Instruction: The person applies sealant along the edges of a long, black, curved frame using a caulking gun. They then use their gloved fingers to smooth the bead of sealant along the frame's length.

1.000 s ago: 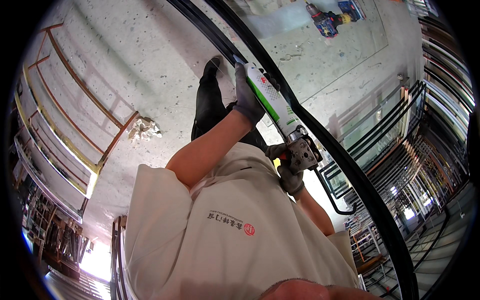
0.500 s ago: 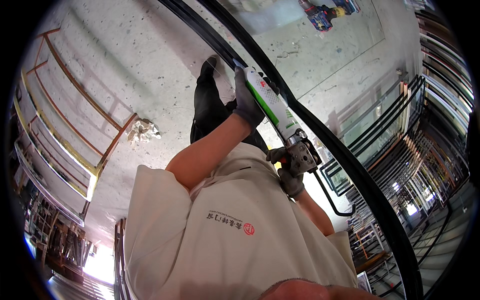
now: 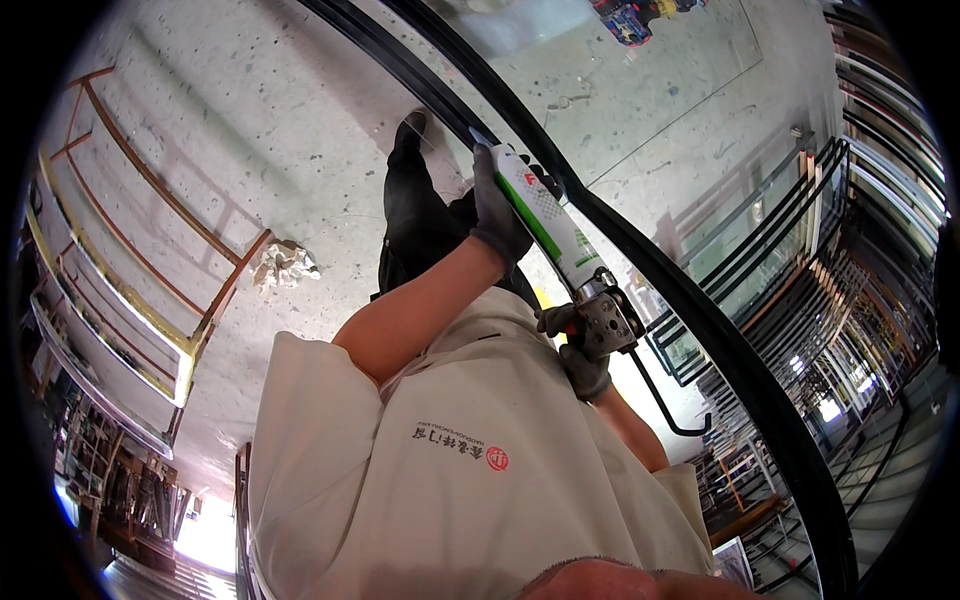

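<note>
My left hand (image 3: 497,205), in a grey glove, is wrapped around the front of a white and green sealant cartridge (image 3: 548,220) in a caulking gun. In a dark glove, my right hand (image 3: 578,350) grips the gun's metal handle (image 3: 607,320) at the rear; a black push rod (image 3: 665,405) hooks out behind it. The nozzle tip (image 3: 478,135) rests against the black frame strip (image 3: 720,340) that edges a large glass pane (image 3: 640,100). A cream shirt and bare forearms fill the lower middle.
My black trousers and shoe (image 3: 412,200) stand on the speckled concrete floor (image 3: 230,130). A crumpled white rag (image 3: 283,264) lies to the left. A red-brown metal rack (image 3: 150,250) runs along the left. Stacked framed glass panes (image 3: 810,250) fill the right; colourful tools (image 3: 632,15) lie at the top.
Both hands keep the same grip on the caulking gun. The view has tilted slightly, so the tools at the top sit closer to the edge.
</note>
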